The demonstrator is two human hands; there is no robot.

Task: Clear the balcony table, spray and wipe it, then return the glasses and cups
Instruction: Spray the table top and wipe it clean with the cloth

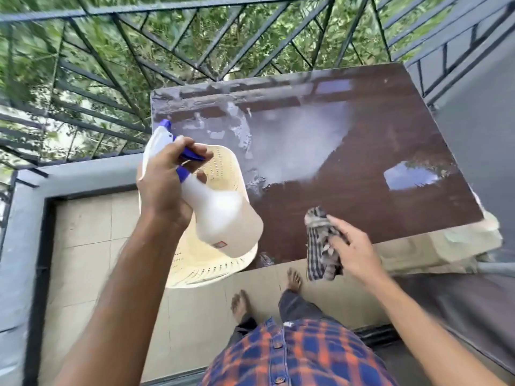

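The dark brown balcony table point(376, 140) has a glossy top with wet streaks and a pale mist over its middle. My left hand point(164, 179) holds a white spray bottle point(223, 215) with a blue trigger over the table's left front corner, a finger on the trigger and the nozzle pointing away from me. My right hand point(351, 246) grips a bunched checked cloth point(320, 243) at the table's front edge. No glasses or cups are in view.
A cream perforated plastic chair point(220, 174) stands at the table's left side, under the bottle. A dark metal railing point(111, 79) and a grey ledge point(25, 207) bound the balcony. Grey walls rise on the right. My bare feet point(294, 280) stand on beige tiles.
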